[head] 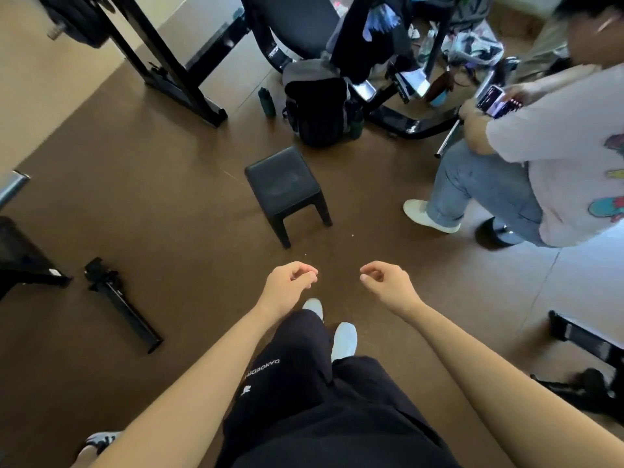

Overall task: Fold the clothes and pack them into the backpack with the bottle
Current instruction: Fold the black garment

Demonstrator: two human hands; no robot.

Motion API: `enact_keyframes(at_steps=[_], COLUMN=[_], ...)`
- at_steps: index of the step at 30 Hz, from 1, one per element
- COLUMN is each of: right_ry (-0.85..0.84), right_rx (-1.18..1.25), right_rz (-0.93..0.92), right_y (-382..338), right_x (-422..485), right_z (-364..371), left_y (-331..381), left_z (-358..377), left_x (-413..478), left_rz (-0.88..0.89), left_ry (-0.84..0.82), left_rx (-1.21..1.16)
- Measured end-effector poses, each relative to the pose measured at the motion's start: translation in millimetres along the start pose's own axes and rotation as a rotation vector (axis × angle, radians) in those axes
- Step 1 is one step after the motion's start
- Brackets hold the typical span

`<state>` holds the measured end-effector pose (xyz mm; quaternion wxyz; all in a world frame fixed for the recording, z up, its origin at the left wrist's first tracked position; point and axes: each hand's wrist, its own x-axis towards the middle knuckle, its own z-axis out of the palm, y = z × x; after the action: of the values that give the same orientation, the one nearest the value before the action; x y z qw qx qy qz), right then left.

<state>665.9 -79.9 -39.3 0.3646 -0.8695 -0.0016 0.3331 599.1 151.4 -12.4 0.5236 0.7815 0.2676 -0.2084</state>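
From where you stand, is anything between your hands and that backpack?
Yes. A black stool stands on the floor between the left hand and right hand, both empty, and the backpack beyond.

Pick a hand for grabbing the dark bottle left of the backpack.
Left, slightly. The bottle stands left of the backpack, more in line with the left hand. The right hand is equally empty and loosely curled; both are well short of it.

Both hands, left (290, 282) and right (385, 282), hang forward, fingers loosely curled, empty.
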Motion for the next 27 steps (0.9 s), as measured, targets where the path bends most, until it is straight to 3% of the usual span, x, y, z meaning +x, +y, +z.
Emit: enact_keyframes(at_steps=[17, 27], right_ry=[-0.013, -0.099], right_rx=[-0.057, -0.056], right_rz=[-0.005, -0.019], right_y=[-144, -187], right_x=[293, 501], right_z=[-158, -270], left_y=[175, 285], left_z=[-75, -82], left_x=[292, 471], left_rz=[-0.082, -0.169], left_ry=[0.029, 0.096], left_rx=[-0.126, -0.159])
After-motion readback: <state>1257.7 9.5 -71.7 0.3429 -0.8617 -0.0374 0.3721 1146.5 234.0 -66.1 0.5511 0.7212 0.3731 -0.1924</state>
